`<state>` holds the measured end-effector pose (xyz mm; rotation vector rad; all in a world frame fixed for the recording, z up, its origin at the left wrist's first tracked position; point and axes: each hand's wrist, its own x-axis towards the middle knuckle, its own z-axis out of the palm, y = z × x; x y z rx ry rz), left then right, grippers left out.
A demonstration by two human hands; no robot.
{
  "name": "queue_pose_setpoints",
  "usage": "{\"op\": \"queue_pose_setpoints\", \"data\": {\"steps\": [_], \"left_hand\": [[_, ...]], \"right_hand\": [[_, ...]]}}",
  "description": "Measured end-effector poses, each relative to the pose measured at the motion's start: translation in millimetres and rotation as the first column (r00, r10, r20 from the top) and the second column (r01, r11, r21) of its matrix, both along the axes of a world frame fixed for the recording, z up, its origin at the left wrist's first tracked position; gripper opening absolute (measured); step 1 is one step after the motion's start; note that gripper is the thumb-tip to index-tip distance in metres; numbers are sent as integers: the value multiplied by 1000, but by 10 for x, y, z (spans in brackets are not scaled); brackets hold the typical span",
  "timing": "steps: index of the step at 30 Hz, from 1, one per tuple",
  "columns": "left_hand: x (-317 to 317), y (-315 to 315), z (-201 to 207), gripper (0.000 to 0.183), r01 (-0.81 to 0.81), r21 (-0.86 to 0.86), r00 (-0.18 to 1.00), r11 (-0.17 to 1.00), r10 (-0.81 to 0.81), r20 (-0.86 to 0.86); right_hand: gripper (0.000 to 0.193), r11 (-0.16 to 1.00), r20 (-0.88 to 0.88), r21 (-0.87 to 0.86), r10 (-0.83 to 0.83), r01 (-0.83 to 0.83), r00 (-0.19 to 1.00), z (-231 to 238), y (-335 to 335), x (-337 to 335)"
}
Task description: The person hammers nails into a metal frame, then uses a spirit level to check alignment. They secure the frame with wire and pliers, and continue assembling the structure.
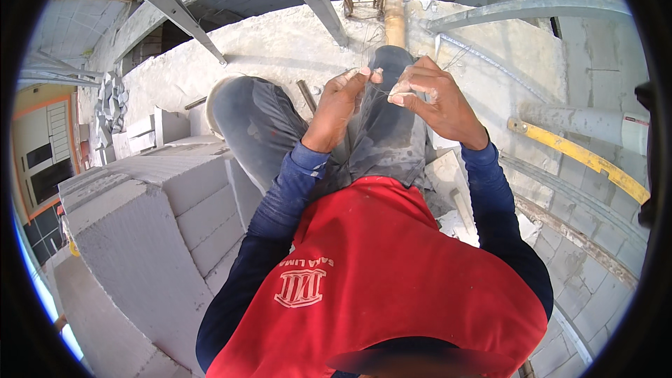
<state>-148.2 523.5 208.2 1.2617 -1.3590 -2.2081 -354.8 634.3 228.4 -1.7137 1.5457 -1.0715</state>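
Note:
My left hand (337,110) and my right hand (442,103) are raised close together over my knees. Both pinch a thin, dark wire (379,90), which runs across the small gap between them. Loose fine ends stick up past the left fingers and out beyond the right hand. The strands are too thin to follow along their whole length. My grey-trousered knees (255,115) are bent beneath the hands, and dust marks the cloth.
Large pale-grey blocks (140,252) are stacked at left, with broken pieces (110,105) farther off. Metal struts (157,3) and a round pole (395,7) rise ahead from a rough concrete ledge (280,42). At right are a yellow spirit level (584,155) and a grey pipe (574,122).

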Motion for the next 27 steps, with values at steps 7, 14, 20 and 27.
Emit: {"op": "queue_pose_setpoints", "data": {"steps": [7, 14, 20, 27], "left_hand": [[-136, 104, -130, 34, -84, 362, 944, 928, 191, -269], [-238, 251, -256, 32, -14, 346, 951, 938, 120, -286], [-222, 240, -207, 29, -34, 272, 912, 962, 142, -386], [-152, 214, -221, 24, 156, -175, 977, 972, -178, -115]], "right_hand": [[27, 779, 522, 625, -471, 57, 711, -215, 304, -25], [34, 858, 249, 393, -445, 330, 860, -349, 381, -181], [39, 883, 234, 413, -339, 222, 911, -257, 346, -275], [38, 912, 287, 280, -376, 299, 881, -250, 320, -297]]}}
